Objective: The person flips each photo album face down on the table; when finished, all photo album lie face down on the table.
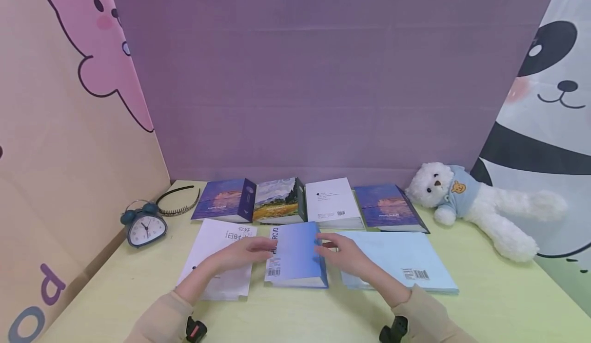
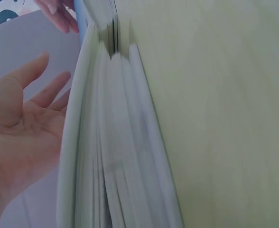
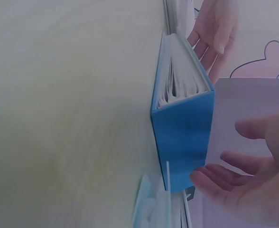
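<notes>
A blue gradient album [image 1: 297,253] lies flat at the middle of the table, its lettering along the left side. My left hand [image 1: 244,253] is over the gap between it and a white album [image 1: 217,281], fingertips at the blue cover's left edge. On the other side, my right hand [image 1: 346,253] has its fingers by the spine edge, above a pale blue album [image 1: 392,261]. In the right wrist view the right hand [image 3: 244,175] is relaxed beside the blue spine [image 3: 184,137]; contact is unclear. The left wrist view shows the left hand [image 2: 25,128] spread, holding nothing.
Behind stand a row of albums: a purple one [image 1: 219,199], a landscape one [image 1: 277,199], a white one [image 1: 333,199] and another purple one [image 1: 388,204]. An alarm clock [image 1: 146,227] and headband [image 1: 177,210] are left; a white plush bear [image 1: 466,192] lies right.
</notes>
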Demonstrator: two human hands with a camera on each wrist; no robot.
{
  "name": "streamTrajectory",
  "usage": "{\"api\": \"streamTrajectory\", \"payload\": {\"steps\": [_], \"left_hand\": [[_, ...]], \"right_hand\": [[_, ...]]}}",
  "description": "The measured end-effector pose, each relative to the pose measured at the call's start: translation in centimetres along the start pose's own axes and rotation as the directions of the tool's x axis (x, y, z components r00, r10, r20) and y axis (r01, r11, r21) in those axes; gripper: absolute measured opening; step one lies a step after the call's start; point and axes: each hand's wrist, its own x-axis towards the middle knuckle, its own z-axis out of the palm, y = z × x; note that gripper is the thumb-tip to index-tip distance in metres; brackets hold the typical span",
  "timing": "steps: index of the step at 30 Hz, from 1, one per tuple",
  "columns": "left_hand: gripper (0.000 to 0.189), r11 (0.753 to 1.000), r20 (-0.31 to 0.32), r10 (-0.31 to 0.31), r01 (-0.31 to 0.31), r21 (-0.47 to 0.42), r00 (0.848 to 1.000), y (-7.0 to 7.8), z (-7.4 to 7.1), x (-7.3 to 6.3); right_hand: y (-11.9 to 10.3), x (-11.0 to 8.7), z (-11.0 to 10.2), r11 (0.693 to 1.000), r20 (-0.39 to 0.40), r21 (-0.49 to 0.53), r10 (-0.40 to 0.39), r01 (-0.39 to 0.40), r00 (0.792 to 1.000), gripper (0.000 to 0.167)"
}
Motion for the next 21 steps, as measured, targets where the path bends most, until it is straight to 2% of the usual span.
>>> {"api": "streamTrajectory", "payload": {"steps": [4,8,14,21], "left_hand": [[0.046,0.999,-0.048,0.027,-0.026,0.022,0.998,-0.6,-0.6,-0.6],[0.044,0.998,-0.090,0.059,-0.056,0.035,0.994,-0.8,-1.3,-1.3],[0.042,0.992,-0.175,0.118,-0.110,0.058,0.977,-1.2,-2.5,-2.3],[0.039,0.996,-0.285,0.078,-0.065,0.055,0.955,-2.0,-3.7,-4.1]], "right_hand": [[-0.2,0.5,-0.1,0.996,-0.022,0.023,-0.084,0.084,0.996,0.042],[-0.6,1.2,0.7,0.985,-0.020,0.063,-0.161,0.162,0.987,0.038],[-1.8,2.1,2.7,0.962,0.017,0.113,-0.253,0.250,0.967,0.038],[-3.4,2.9,4.5,0.951,0.052,0.103,-0.297,0.291,0.953,0.037]]}}
